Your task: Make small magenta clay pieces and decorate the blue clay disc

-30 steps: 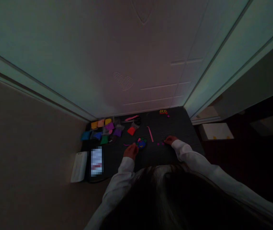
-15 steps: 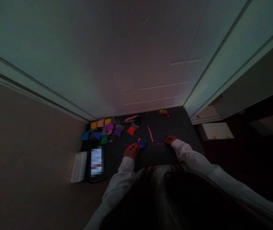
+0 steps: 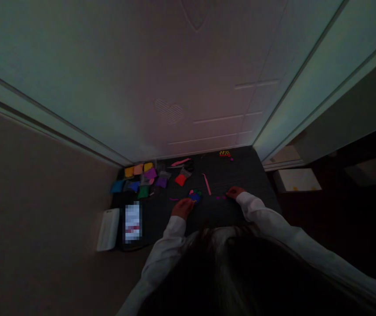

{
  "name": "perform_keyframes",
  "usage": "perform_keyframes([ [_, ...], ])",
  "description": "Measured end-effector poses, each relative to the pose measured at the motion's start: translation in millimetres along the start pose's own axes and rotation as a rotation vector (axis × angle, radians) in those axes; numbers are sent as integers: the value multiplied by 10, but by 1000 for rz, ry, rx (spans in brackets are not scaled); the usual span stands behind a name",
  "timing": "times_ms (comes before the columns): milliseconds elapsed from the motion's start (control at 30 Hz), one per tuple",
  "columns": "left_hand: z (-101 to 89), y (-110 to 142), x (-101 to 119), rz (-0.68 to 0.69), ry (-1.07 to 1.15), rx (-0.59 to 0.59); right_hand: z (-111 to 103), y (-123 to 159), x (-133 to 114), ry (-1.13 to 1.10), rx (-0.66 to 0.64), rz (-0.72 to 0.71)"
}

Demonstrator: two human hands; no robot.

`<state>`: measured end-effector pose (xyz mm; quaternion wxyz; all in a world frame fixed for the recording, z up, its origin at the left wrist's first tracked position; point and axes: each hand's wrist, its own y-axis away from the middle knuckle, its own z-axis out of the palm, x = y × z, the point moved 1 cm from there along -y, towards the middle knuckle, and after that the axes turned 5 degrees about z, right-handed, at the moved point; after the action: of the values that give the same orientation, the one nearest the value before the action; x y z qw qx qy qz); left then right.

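In the dim head view, my left hand [image 3: 182, 208] is closed at the near left edge of a round blue clay piece [image 3: 194, 197], which has pink, green and yellow bits on it. The fingers cover part of its edge. To the right, my right hand [image 3: 235, 192] rests on the dark table with its fingertips pressed together; whatever lies between them is too small to make out. Just left of those fingertips lie small purple clay bits [image 3: 218, 198]. A thin purple clay strip [image 3: 174, 199] lies left of the blue piece. Pink tweezers [image 3: 207, 184] lie between my hands.
Several bags of coloured clay [image 3: 143, 192] crowd the table's left side, with a red clay bag [image 3: 180, 179] nearer the middle. Scissors [image 3: 186, 166] lie at the back. A lit phone [image 3: 132, 222] and a white case [image 3: 108, 229] are at front left. The white wall [image 3: 188, 131] rises behind.
My left hand has shifted slightly right and towards me along the edge of the blue clay piece. My right hand stays almost in the same place.
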<state>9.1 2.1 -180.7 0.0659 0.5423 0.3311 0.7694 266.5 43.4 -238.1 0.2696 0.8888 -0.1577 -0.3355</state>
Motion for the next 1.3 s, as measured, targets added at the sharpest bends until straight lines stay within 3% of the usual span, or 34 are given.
perform_keyframes([
  [933,-7,11,-43,-23,-46,-47,3,8,19,-24,-1,-33],
  [1300,47,75,33,-26,-33,-59,44,-64,81,-69,6,-36],
])
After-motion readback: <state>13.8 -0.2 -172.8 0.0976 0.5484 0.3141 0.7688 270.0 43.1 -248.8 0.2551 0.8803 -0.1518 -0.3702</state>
